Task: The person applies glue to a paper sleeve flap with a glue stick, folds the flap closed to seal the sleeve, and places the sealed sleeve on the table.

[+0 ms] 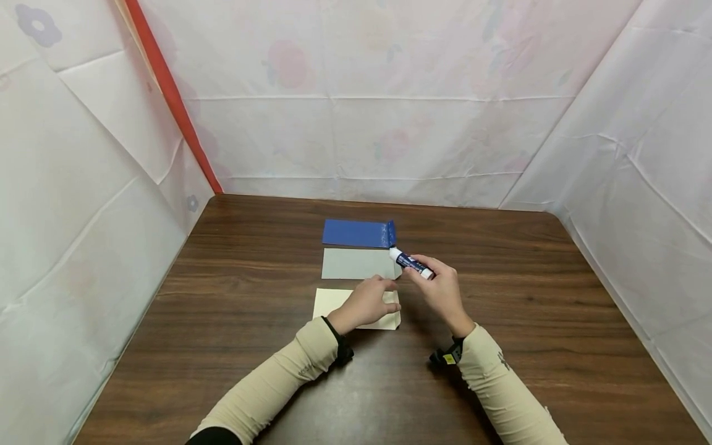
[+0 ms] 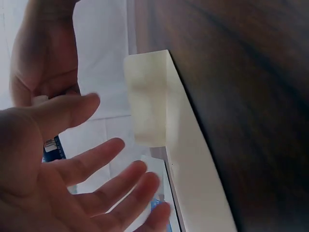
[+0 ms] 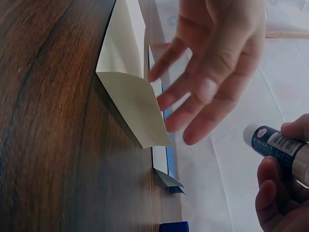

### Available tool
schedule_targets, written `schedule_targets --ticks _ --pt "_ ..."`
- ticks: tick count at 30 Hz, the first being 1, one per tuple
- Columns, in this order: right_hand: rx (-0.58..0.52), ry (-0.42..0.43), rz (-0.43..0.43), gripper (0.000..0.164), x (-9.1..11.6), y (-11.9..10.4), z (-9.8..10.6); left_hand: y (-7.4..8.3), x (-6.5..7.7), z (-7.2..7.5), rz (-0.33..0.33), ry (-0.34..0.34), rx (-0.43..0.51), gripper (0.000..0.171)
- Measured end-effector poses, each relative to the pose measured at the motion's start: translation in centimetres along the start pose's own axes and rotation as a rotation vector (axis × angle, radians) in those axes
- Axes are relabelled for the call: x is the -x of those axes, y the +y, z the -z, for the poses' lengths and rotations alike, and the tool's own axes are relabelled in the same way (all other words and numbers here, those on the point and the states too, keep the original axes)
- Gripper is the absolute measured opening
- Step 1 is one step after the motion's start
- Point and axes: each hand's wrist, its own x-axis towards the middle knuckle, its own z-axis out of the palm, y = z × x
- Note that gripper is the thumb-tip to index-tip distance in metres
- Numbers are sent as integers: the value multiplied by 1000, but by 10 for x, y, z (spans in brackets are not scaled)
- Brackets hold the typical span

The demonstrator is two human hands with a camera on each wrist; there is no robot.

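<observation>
My right hand (image 1: 443, 289) grips a glue stick (image 1: 410, 262) with a dark blue label and a white end, held above the right side of the envelopes. My left hand (image 1: 369, 303) hovers over the cream envelope (image 1: 328, 301), its fingers spread and holding nothing. That envelope's end flap (image 3: 133, 104) stands raised in the right wrist view. Beyond it lies a pale grey-green envelope (image 1: 353, 264), its right end partly behind the glue stick. Farthest away is a blue envelope (image 1: 353, 233) with whitish smears near its flap (image 1: 392, 233).
A brown wood-grain table (image 1: 250, 272) carries the row of envelopes. A small dark blue object (image 3: 174, 226) shows at the bottom of the right wrist view. White patterned sheets (image 1: 356, 136) hang around the back and sides, with a red strip (image 1: 172, 93) at the left.
</observation>
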Motion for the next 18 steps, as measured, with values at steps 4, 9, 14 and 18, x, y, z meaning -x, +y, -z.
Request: schedule_targets --ticks 4,9,14,18 --pt "35 -5 -26 24 0 0 2 2 4 -2 -16 -9 -64 49" --pt "71 -25 -52 24 -1 0 4 2 4 -5 -50 11 -128 52" --pt "97 -26 -54 25 -1 2 4 3 5 -7 -73 20 -169 50" --pt "97 -25 -59 25 -1 3 4 3 5 -7 -64 10 -172 48"
